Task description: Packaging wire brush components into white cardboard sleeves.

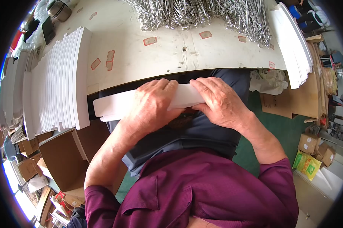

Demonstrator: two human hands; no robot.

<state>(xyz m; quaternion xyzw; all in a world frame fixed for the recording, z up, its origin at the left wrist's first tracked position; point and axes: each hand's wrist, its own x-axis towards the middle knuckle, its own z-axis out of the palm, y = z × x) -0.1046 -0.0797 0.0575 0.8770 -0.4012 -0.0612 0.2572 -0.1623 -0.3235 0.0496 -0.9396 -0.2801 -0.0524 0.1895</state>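
Over my lap, just off the table's front edge, I hold a long narrow white box (116, 103), its surface plain. My left hand (153, 102) lies across its middle with the fingers over the far edge and the thumb along the near side. At its right end my right hand (219, 100) pinches it between thumb and fingers. A second white edge shows below the box's left end; I cannot tell whether it is a flap or another piece. My palms hide part of the box.
Many similar white boxes (82, 76) stand in a row at the table's left. Metal wire rods with looped ends (186, 17) are heaped along the far side. Flat white pieces (293, 49) are stacked at the right. An open brown carton (63, 159) stands on the floor at left.
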